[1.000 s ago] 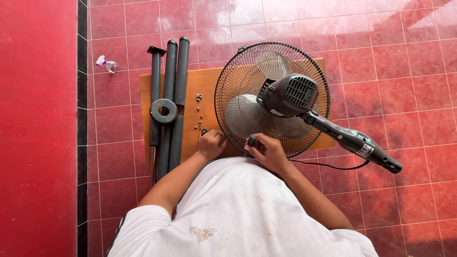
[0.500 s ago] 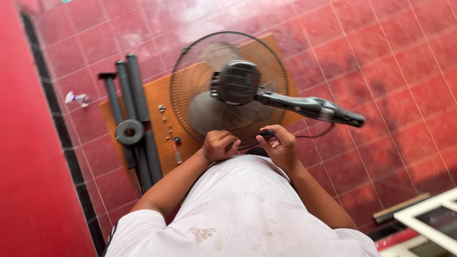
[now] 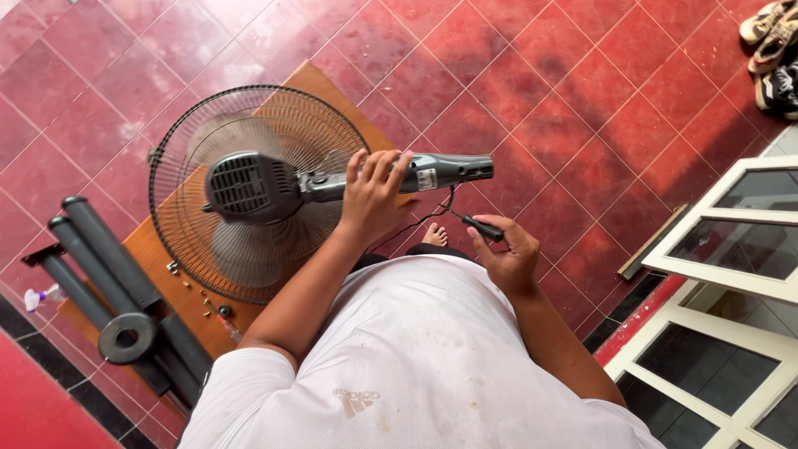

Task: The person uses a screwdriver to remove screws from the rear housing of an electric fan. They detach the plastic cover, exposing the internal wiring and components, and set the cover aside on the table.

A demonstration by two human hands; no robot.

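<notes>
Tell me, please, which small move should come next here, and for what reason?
Probably bring the screwdriver in the right hand up to the fan's neck. The left hand grips that neck and steadies the fan on the wooden board, while the tool's tip is apart from it.

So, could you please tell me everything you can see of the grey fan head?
The grey fan head with round wire cage lies cage-down on a wooden board on the red tiled floor. Pale blades show through the wires. Its dark plastic motor housing, vented at the back, faces up. The left hand grips its neck, which sticks out level to the right.
</notes>
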